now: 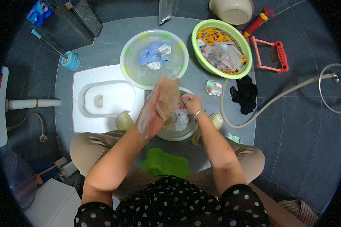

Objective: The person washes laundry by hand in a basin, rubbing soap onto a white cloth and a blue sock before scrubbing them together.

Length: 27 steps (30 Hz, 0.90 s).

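Note:
My left hand, soapy, grips a wet beige cloth and lifts it above a small clear basin between my knees. My right hand is closed on the same cloth at its right side, over the basin. Pink and white wet laundry lies in that basin under the hands. I sit on a green stool.
A larger clear basin with blue and white clothes stands ahead. A green basin full of mixed laundry is at the right. A squat toilet, a soap dish, a black cloth, a hose and a red frame surround me.

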{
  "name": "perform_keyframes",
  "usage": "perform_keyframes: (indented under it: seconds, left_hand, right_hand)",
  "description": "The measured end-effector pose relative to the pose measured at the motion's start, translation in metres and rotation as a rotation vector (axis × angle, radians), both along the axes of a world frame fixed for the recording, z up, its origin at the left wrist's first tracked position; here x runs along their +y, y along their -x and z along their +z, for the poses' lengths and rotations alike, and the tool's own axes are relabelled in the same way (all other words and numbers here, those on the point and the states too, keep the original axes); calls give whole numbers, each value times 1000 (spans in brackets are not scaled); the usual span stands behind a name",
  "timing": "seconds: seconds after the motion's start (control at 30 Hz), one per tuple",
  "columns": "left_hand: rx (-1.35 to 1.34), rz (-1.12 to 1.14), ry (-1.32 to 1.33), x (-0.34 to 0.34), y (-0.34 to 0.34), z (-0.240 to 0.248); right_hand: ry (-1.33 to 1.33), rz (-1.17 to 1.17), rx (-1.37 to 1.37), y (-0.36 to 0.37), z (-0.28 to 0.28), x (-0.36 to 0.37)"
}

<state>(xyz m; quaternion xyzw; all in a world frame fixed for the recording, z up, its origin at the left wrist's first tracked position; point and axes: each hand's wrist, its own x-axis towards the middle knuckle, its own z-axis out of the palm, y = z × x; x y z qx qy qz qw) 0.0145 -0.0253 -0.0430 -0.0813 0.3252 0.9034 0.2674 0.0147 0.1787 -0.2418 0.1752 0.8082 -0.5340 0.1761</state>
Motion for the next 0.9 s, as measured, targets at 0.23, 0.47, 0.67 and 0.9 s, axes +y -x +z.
perform_keyframes:
  seconds: [0.23, 0.47, 0.67, 0.9]
  left_hand:
    - [-94, 2, 72, -8, 4, 1]
    - [-202, 17, -21, -6, 5, 4]
    - [-77, -33, -133, -7, -1, 8]
    - [-114, -39, -206, -5, -13, 10]
  right_hand:
    - [-584, 457, 262, -47, -120, -79]
    - [-524, 454, -143, -49, -122, -86]
    - [-89, -233, 24, -46, -59, -46]
    - [289, -335, 452, -21, 174, -75]
